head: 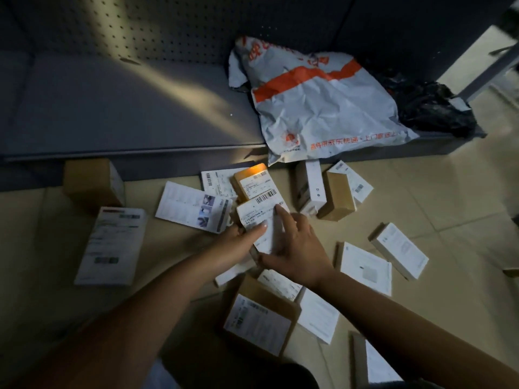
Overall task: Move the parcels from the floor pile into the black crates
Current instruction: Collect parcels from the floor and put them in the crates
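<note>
Both hands on one labelled parcel (262, 217) at middle of floor pile. Parcel's long axis runs from near person toward shelf, tilted slightly right; barcode end points away, toward shelf. Left hand (241, 238) grips parcel's left edge, thumb lying over label. Right hand (295, 248) rests on top, fingers straight, index finger stretched along label toward barcode. Second labelled box (251, 181) touches parcel's far end. Other boxes scattered on tiled floor (435, 197). White-and-orange mailer bag (323, 105) lies on low grey shelf (126, 108).
</note>
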